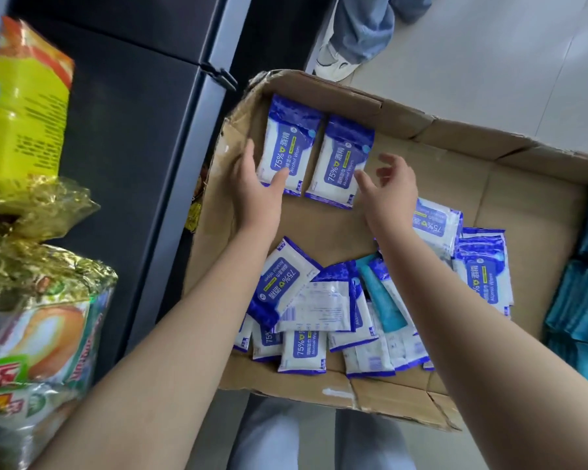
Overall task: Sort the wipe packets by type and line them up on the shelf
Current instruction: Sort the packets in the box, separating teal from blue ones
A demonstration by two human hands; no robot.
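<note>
Two blue-and-white alcohol wipe packets, one on the left (pixel 287 144) and one on the right (pixel 340 161), lie side by side in the far left corner of a flat cardboard box (pixel 455 171). My left hand (pixel 257 184) is open beside the left packet, its thumb touching the packet's near corner. My right hand (pixel 387 188) is open just right of the right packet, fingers spread, holding nothing. A loose heap of the same packets (pixel 306 320) fills the near part of the box, with one teal packet (pixel 384 293) among them.
Teal packets (pixel 584 293) are stacked at the box's right edge. A dark shelf unit (pixel 133 130) stands to the left. Yellow and foil snack packages (pixel 24 113) sit at the far left. Another person's legs and shoe (pixel 340 62) are beyond the box.
</note>
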